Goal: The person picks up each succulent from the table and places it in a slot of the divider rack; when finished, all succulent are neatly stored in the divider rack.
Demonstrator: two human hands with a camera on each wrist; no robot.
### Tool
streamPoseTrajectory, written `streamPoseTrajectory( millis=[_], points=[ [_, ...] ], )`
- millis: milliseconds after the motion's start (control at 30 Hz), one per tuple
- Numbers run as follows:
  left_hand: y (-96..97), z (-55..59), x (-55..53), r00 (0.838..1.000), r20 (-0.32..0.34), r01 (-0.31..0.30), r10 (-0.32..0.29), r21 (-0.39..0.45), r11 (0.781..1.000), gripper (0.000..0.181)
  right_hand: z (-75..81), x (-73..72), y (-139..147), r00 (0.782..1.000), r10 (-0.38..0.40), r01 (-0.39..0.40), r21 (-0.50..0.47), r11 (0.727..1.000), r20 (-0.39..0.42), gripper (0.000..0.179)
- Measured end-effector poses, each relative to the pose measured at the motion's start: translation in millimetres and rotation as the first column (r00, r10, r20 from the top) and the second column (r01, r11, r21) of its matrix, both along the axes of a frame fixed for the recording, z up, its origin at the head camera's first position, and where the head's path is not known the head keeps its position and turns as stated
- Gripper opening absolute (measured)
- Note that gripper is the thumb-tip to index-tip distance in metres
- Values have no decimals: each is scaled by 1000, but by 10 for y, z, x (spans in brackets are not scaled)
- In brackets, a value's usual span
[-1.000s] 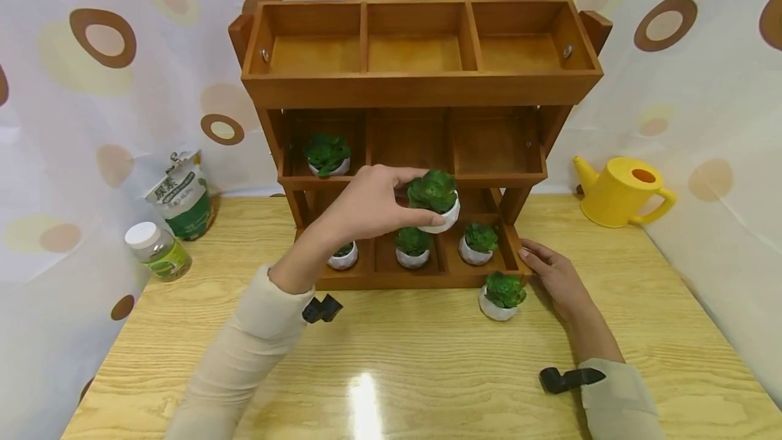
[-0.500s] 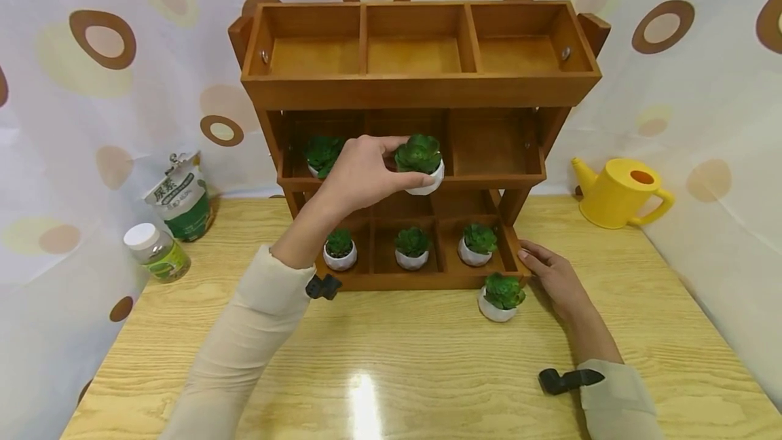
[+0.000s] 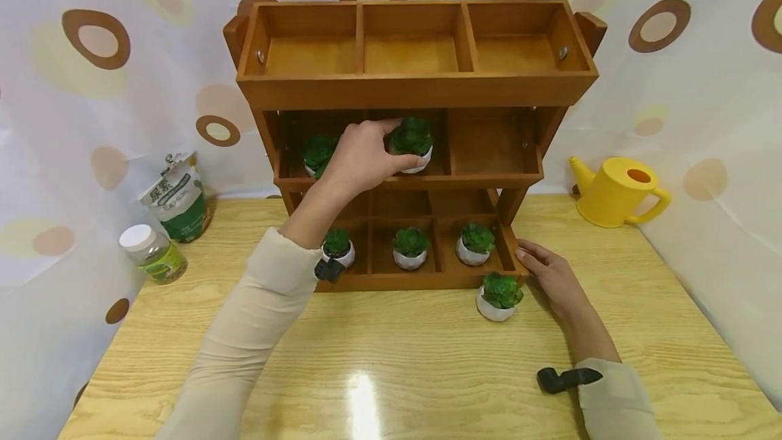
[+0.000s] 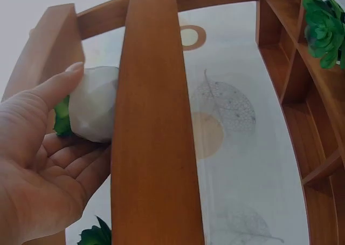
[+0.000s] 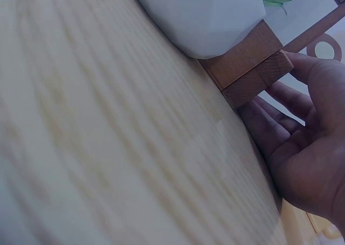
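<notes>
In the head view my left hand pinches a small potted succulent by its white faceted pot, thumb on the near side. The plant overlaps the middle compartment of the wooden shelf's middle tier. In the left wrist view the white pot lies between thumb and fingers, partly behind a wooden board. My right hand touches the bottom tier's right front corner, fairly straight fingers along its side. Another potted succulent stands on the table just in front of that corner.
One succulent sits in the middle tier's left compartment, partly behind my hand. The bottom tier holds a left plant, a middle plant and a right plant. A jar, a pouch and a yellow watering can flank the shelf.
My left hand has carried the succulent up and slightly left, from in front of the bottom tier to the middle tier's middle compartment. The right hand has stayed at the corner.
</notes>
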State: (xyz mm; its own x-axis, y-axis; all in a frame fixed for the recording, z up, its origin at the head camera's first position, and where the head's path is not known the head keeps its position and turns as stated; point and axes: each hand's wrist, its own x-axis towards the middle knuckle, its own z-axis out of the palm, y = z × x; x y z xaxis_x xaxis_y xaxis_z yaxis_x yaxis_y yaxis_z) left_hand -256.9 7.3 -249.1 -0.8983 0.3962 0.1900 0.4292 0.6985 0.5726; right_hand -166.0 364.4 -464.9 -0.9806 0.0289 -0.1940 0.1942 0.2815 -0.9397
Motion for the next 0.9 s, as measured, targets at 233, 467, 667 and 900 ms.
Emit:
streamPoseTrajectory(
  millis=[233,467,667,900],
  points=[
    [62,-27,-47,1000,3,4,-4,-64,998,78,-4,0,-5,1000,4,-4,-2,1000,-7,71],
    [161,-31,-73,999,-42,11,-20,-199,980,77,16,14,-8,1000,3,-3,19,1000,-17,71],
    [186,-42,-78,999,-48,6,-17,-222,975,76,17,5,-10,1000,5,-4,24,1000,-21,71],
    [161,-43,-45,1000,11,8,-7,-182,983,78,5,11,-10,1000,3,-3,10,1000,-12,71]
  ],
)
